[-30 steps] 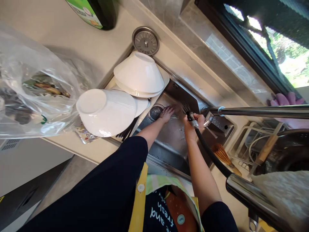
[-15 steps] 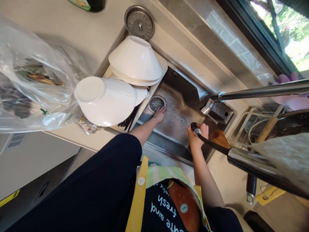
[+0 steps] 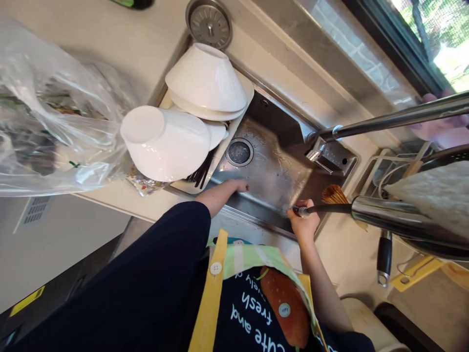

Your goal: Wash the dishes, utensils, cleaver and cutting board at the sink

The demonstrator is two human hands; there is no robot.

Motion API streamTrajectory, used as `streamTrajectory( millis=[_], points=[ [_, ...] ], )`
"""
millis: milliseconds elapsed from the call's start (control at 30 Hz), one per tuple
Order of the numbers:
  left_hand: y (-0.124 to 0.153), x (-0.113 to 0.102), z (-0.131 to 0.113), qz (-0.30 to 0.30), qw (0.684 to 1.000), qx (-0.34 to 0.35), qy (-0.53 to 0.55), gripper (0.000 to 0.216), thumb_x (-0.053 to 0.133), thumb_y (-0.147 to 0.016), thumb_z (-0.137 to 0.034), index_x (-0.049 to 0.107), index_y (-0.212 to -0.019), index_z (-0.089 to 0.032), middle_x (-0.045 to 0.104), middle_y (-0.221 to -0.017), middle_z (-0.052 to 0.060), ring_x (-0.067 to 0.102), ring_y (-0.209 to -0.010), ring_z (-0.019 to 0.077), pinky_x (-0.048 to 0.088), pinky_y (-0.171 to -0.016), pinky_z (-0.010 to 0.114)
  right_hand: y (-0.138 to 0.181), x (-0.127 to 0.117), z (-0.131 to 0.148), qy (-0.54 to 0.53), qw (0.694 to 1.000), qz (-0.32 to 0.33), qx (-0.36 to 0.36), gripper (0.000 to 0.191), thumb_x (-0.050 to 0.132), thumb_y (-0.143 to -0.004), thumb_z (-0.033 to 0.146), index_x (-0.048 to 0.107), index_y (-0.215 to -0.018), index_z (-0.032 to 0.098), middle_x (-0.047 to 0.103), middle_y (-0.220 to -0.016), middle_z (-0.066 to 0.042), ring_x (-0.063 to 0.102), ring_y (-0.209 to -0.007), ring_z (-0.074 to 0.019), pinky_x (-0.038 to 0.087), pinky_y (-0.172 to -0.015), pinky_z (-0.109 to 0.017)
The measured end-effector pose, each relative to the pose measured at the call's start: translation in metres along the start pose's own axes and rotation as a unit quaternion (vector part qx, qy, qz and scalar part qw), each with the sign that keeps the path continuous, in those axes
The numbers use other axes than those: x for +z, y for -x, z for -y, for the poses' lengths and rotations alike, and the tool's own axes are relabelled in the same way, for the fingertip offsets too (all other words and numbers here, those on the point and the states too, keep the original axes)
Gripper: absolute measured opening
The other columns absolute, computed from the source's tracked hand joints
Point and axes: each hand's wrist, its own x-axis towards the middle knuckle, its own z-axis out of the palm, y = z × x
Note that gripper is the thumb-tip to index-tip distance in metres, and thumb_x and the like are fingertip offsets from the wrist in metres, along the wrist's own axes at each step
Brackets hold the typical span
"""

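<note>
The spray head (image 3: pixel 302 211) sits gripped in the right hand (image 3: pixel 306 224), over the sink (image 3: pixel 266 178); whether the left hand (image 3: pixel 241 186), just short of the drain (image 3: pixel 239 152), is curled I cannot tell. Upturned bowls (image 3: pixel 208 78) lie left of both hands. Rinsing seems in hand, calling next for steady aim.

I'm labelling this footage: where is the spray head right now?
In the head view, right of centre, the spray head is in the right hand over the sink, left of the brown brush.
</note>
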Motion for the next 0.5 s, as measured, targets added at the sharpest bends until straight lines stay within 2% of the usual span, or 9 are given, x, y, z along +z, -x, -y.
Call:
streamTrajectory(
  millis=[133,200,267,367,433,500],
  points=[
    [-0.002,-0.009,0.002,-0.037,0.998,-0.011,0.045,0.033,0.057,-0.059,-0.006,0.072,-0.087,-0.016,0.073,-0.079,0.002,0.063,-0.07,0.0134,0.05,-0.072,0.021,0.013,0.006,-0.006,-0.063,0.998,0.03,0.007,0.019,0.065,-0.059,0.025,0.052,-0.073,0.022,0.061,-0.075,0.002,0.057,-0.067,-0.0157,0.044,-0.067,-0.028],
    [-0.005,-0.015,0.0,-0.081,0.994,-0.016,0.068,0.038,0.055,-0.063,-0.006,0.07,-0.097,-0.014,0.072,-0.085,0.004,0.064,-0.076,0.0146,0.05,-0.076,0.023,0.015,0.012,-0.009,-0.108,0.994,0.033,0.0,0.019,0.065,-0.06,0.023,0.05,-0.072,0.022,0.061,-0.076,0.002,0.057,-0.069,-0.015,0.045,-0.067,-0.027],
    [-0.008,-0.023,-0.003,-0.146,0.985,-0.022,0.089,0.046,0.053,-0.068,-0.005,0.066,-0.111,-0.013,0.07,-0.102,0.007,0.063,-0.089,0.0163,0.049,-0.085,0.026,0.016,0.02,-0.01,-0.15,0.988,0.034,-0.002,0.02,0.066,-0.061,0.022,0.049,-0.072,0.021,0.06,-0.077,0.002,0.058,-0.071,-0.0145,0.046,-0.067,-0.027],
    [-0.009,-0.035,-0.006,-0.253,0.959,-0.049,0.12,0.056,0.05,-0.073,-0.003,0.055,-0.128,-0.013,0.054,-0.131,0.013,0.057,-0.11,0.0204,0.042,-0.099,0.031,0.013,0.032,-0.008,-0.201,0.979,0.033,-0.01,0.02,0.066,-0.062,0.022,0.049,-0.073,0.021,0.06,-0.079,0.002,0.058,-0.073,-0.0141,0.047,-0.069,-0.027],
    [-0.006,-0.041,-0.008,-0.301,0.94,-0.071,0.141,0.059,0.052,-0.073,-0.001,0.053,-0.131,-0.012,0.045,-0.139,0.016,0.051,-0.12,0.025,0.036,-0.106,0.036,0.01,0.04,-0.005,-0.226,0.973,0.025,-0.028,0.02,0.066,-0.062,0.021,0.049,-0.073,0.021,0.059,-0.079,0.001,0.058,-0.074,-0.0138,0.048,-0.071,-0.027],
    [-0.001,-0.044,-0.011,-0.319,0.929,-0.078,0.168,0.057,0.055,-0.071,0.0,0.057,-0.127,-0.014,0.042,-0.14,0.016,0.045,-0.126,0.0282,0.03,-0.11,0.038,0.006,0.048,0.001,-0.244,0.969,0.017,-0.043,0.02,0.066,-0.063,0.021,0.049,-0.074,0.021,0.059,-0.079,0.001,0.058,-0.074,-0.0135,0.048,-0.071,-0.027]
  ],
)
